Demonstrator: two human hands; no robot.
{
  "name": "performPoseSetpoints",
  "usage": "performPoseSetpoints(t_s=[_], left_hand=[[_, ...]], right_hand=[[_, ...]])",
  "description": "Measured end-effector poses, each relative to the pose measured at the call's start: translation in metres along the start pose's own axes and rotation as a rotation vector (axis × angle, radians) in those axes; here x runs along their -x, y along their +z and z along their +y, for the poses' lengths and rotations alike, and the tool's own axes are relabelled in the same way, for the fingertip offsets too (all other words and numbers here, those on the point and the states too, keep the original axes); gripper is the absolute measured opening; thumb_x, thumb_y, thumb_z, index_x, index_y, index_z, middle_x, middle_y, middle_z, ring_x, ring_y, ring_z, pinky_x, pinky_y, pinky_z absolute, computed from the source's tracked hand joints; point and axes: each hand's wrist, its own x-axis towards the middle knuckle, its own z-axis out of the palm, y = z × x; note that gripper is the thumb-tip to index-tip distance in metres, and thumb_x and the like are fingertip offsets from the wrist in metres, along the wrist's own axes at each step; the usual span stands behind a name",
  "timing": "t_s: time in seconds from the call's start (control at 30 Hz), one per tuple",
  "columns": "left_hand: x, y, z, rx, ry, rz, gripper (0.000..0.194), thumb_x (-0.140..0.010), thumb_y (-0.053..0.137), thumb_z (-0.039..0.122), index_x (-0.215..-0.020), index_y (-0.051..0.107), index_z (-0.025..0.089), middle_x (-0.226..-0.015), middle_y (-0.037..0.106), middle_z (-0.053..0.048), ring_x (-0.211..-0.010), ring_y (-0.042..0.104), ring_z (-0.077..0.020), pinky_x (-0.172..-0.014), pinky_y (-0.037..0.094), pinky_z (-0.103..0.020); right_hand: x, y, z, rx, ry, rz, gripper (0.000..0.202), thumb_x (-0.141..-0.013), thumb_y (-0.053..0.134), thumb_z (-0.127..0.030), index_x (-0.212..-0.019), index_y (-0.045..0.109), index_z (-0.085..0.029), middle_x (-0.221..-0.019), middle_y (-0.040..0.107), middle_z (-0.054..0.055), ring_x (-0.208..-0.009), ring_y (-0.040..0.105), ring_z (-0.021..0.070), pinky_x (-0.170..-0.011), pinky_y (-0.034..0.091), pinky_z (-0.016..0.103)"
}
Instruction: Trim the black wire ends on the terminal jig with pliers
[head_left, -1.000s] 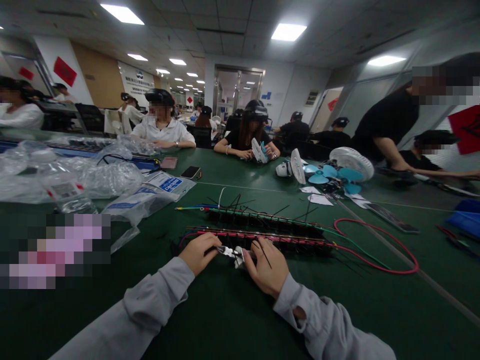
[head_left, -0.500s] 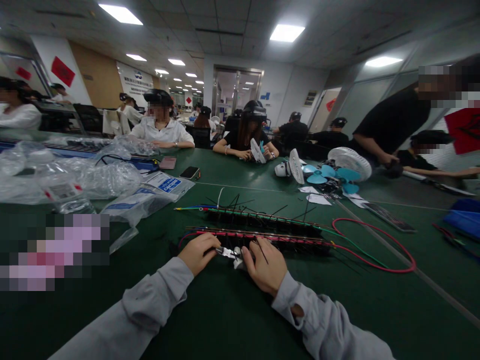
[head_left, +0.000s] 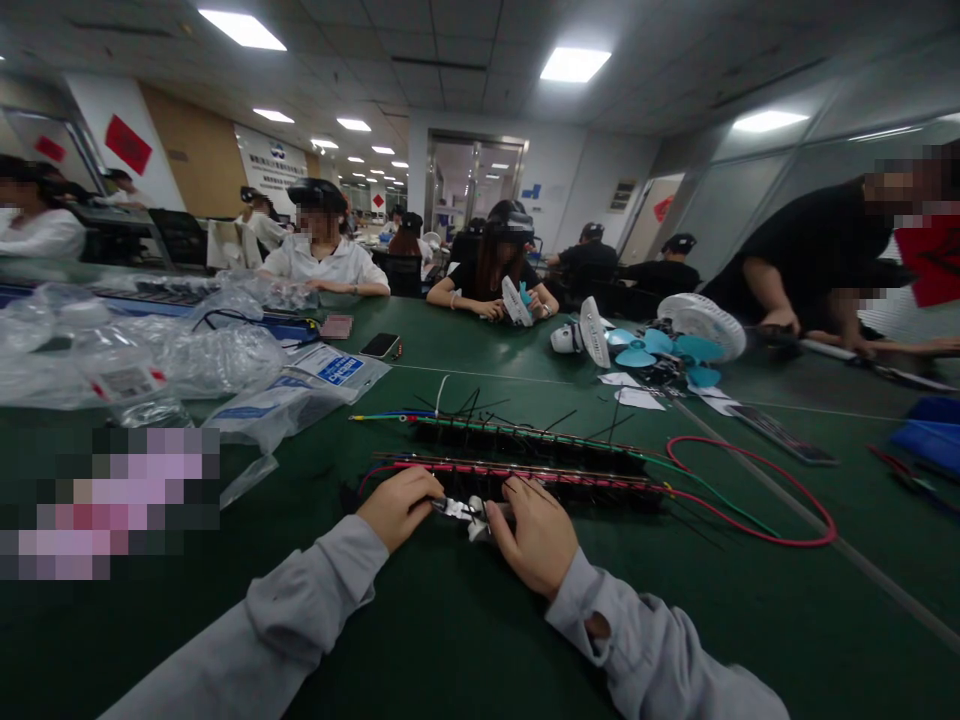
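A small white and silver hand tool [head_left: 474,515] lies between my hands, its metal nose pointing left; its exact kind is not clear. My right hand [head_left: 534,532] curls round the white end, with thin black cable ties showing about its fingers. At the metal nose, my left hand [head_left: 401,508] is closed with thumb and fingertips together; what it pinches there is hidden. Just beyond both hands runs a black wire bundle [head_left: 585,485] with red wire and several cable ties along it. Behind that lies a second bundle [head_left: 525,436] with a green wire.
A red cable loop [head_left: 831,530] spreads right. Clear plastic bags [head_left: 187,355] crowd the left, near a phone [head_left: 380,346]. Fan parts with blue blades [head_left: 636,347] lie at the back right. Co-workers sit across the table; one person [head_left: 795,250] leans in at the right.
My right hand has shifted slightly, its fingers closer round the white end of the tool. My left hand stays almost still. The person at the right has bent lower and moved rightward.
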Motion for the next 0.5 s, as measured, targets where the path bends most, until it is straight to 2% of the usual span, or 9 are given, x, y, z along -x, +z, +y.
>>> performPoseSetpoints(t_s=[0.2, 0.5], left_hand=[[-0.0006, -0.0002, 0.0012, 0.028, 0.007, 0.017, 0.021, -0.080, 0.049, 0.003, -0.090, 0.062, 0.016, -0.091, 0.062, -0.006, -0.088, 0.058, -0.0168, -0.083, 0.049, -0.032], [-0.0006, -0.0016, 0.0016, 0.048, 0.005, 0.031, 0.019, -0.082, 0.049, 0.005, -0.090, 0.063, 0.016, -0.091, 0.063, -0.006, -0.087, 0.059, -0.0168, -0.082, 0.050, -0.032]], right_hand=[[0.0038, 0.0048, 0.0027, -0.028, -0.042, 0.097, 0.026, -0.088, 0.041, -0.033, -0.076, 0.056, -0.015, -0.077, 0.054, 0.008, -0.075, 0.049, 0.0183, -0.072, 0.039, 0.032], [0.0025, 0.0033, 0.0023, -0.110, -0.064, 0.113, 0.028, -0.088, 0.042, -0.030, -0.067, 0.056, -0.016, -0.073, 0.052, 0.006, -0.071, 0.046, 0.0160, -0.067, 0.037, 0.030]])
